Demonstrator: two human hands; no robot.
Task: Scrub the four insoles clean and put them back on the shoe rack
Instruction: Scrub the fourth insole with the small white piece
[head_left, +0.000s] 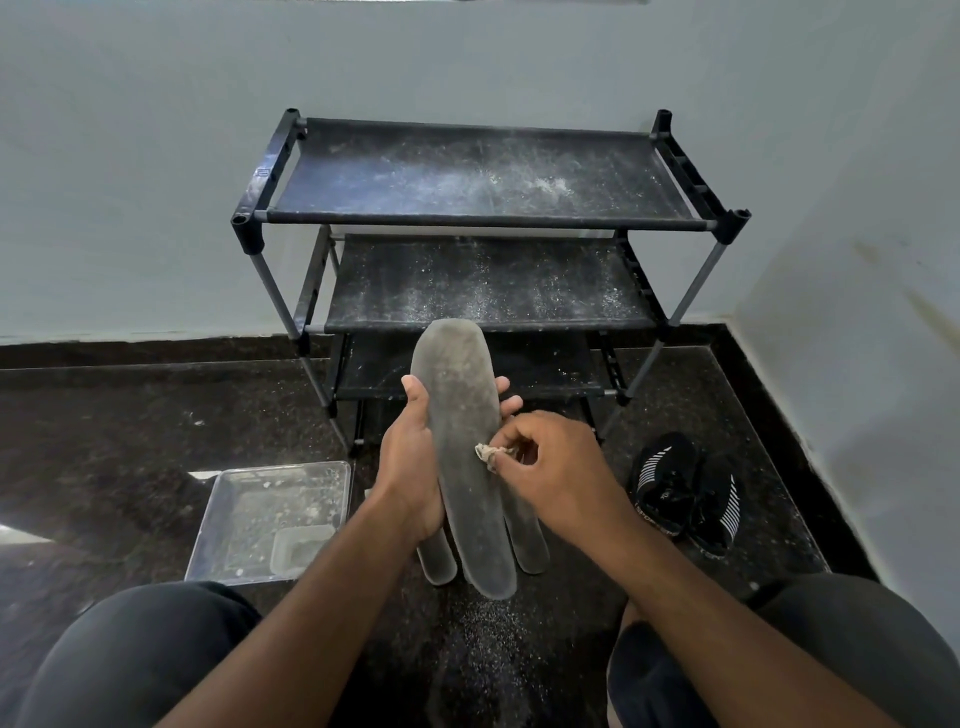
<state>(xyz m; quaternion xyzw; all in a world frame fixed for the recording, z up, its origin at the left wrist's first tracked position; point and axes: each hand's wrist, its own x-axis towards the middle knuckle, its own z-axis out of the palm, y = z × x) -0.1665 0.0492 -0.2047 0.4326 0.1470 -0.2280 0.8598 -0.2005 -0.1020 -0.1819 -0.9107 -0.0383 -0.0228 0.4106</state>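
My left hand (410, 467) grips a stack of grey insoles from the left side, fingers curled round behind them. The top insole (462, 441) faces me, long and dusty, its toe end up over the rack's middle shelf. The ends of two more insoles (436, 561) (530, 545) stick out below it. My right hand (550, 462) pinches a small crumpled cloth scrap (488, 454) against the top insole's right edge. The black shoe rack (478, 218) stands straight ahead against the wall, its shelves speckled with white dust.
A clear plastic tray (270, 519) holding a small container lies on the dark stone floor to the left. A pair of black sneakers (685, 493) sits on the right near the corner wall. My knees frame the bottom of the view.
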